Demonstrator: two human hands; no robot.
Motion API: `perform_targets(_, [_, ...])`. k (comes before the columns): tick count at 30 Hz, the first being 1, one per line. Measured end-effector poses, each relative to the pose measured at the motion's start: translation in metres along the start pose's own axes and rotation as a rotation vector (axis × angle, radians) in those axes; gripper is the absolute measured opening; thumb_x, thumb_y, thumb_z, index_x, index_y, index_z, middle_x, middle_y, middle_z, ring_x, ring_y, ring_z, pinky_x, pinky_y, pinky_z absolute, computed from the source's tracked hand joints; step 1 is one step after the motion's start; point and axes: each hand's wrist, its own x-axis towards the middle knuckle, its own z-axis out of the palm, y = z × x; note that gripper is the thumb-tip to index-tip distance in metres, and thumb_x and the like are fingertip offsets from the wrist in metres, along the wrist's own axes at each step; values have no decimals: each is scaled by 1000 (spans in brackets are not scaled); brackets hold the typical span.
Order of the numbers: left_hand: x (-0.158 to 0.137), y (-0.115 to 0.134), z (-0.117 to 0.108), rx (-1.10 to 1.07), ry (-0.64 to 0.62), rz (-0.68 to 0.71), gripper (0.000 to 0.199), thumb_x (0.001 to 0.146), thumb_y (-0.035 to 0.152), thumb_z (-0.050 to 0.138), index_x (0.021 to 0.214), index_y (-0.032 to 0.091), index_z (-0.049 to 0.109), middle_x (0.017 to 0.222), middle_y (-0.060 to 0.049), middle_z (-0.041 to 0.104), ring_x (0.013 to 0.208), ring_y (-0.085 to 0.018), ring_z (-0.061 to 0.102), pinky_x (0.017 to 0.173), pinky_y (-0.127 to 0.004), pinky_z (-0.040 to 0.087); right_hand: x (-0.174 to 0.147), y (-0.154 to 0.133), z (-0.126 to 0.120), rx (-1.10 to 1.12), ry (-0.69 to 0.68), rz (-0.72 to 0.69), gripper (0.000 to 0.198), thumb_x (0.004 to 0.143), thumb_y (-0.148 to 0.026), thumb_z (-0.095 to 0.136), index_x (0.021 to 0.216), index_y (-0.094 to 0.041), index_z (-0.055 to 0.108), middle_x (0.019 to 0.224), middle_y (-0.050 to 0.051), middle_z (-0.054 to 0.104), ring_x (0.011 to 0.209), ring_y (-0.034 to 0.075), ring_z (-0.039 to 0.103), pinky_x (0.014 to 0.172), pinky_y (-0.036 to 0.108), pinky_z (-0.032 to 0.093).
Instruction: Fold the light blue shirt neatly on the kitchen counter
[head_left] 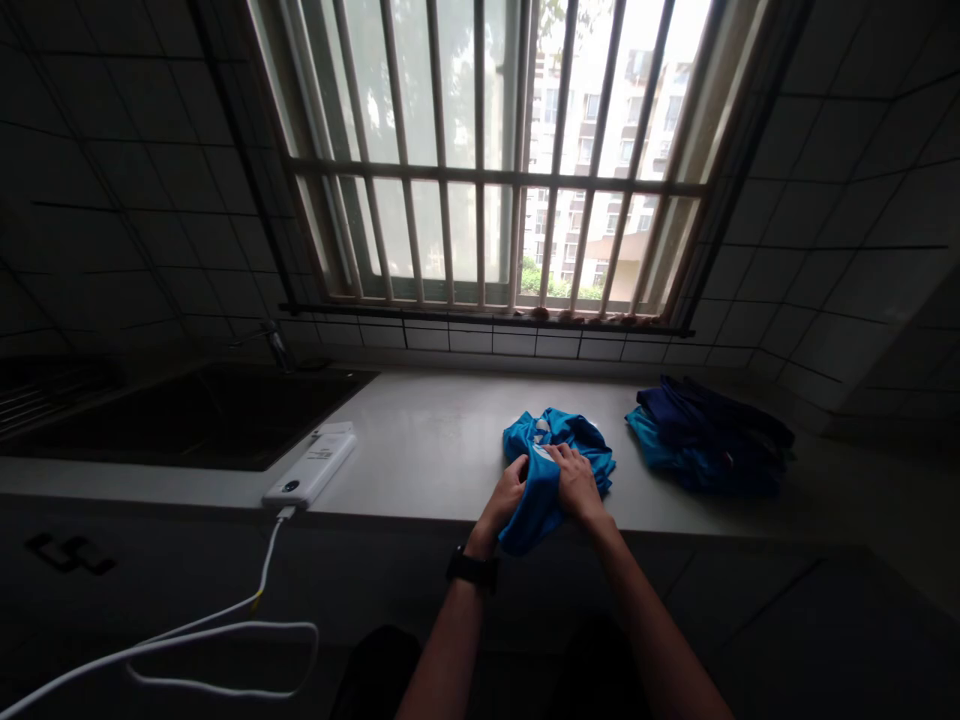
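A crumpled bright blue garment (pixel 540 505) of smooth cloth lies bunched at the counter's front edge, part of it hanging over. A small white patch shows near its top. My left hand (pixel 506 495) grips the cloth on its left side, fingers curled into a fold. On the right, my right hand (pixel 576 478) is closed over the cloth, its fingertips by the white patch. Some fingertips of both hands are hidden in the folds. To the right sits a pile of folded dark blue and bright blue clothes (pixel 709 435), apart from my hands.
A white power bank (pixel 311 470) rests on the white counter (pixel 427 430), its white cable (pixel 266 560) hanging off the front. At left is a dark sink (pixel 217 415) with a faucet (pixel 277 347). Behind stands a barred window (pixel 480 175).
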Motion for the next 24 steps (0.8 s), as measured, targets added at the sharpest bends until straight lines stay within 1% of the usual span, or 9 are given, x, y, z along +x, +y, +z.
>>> perform_targets(6, [0,-1,1,111,20,22,47,78,42,74,116,15,68,129,-14,74,123,-33,66,108,-42,51,1,0,-3,-44,-7,-9,49,105,-21,38,151,-23,55,142,14,61,126,28,56,107,38,38])
perform_targets(10, [-1,1,0,67,13,13,48,79,44,75,116,15,67,129,-14,74,123,-32,66,107,-42,51,1,1,-4,-50,-13,-18,49,105,-19,37,150,-23,56,140,14,62,124,28,56,104,37,40])
perform_targets(14, [-1,2,1,35,10,11,50,76,47,77,113,15,67,124,-14,75,120,-33,67,106,-43,51,0,0,-5,-44,5,-22,47,106,-21,38,149,-21,56,139,14,62,123,28,56,104,38,40])
perform_targets(17, [-1,2,1,25,11,12,48,76,47,77,111,16,67,123,-14,75,119,-33,67,106,-44,51,-1,-1,-5,-32,21,-22,45,105,-20,39,146,-22,58,137,14,63,121,28,57,102,38,40])
perform_targets(19, [-1,1,1,29,7,13,45,77,46,76,110,16,66,120,-13,75,118,-33,67,105,-44,51,-1,-1,-4,-16,42,-17,43,103,-16,39,139,-21,62,133,14,64,118,28,57,100,37,41])
perform_targets(21, [-2,-2,0,35,19,19,44,79,44,74,111,16,65,117,-12,74,116,-32,67,105,-44,52,0,-1,-3,9,75,3,41,99,-11,39,128,-18,66,127,15,65,115,28,57,95,36,42])
perform_targets(23, [-3,-5,-1,44,73,30,47,82,41,72,121,16,61,120,-13,72,117,-31,68,106,-45,52,3,-1,-2,48,115,48,37,92,-6,40,115,-17,68,119,15,66,109,28,58,90,35,43])
perform_targets(24, [-3,-7,0,57,118,34,52,83,39,71,128,17,58,125,-13,70,119,-30,67,108,-46,51,6,0,-3,77,132,74,34,88,-5,43,108,-16,68,114,14,67,106,27,58,88,35,43])
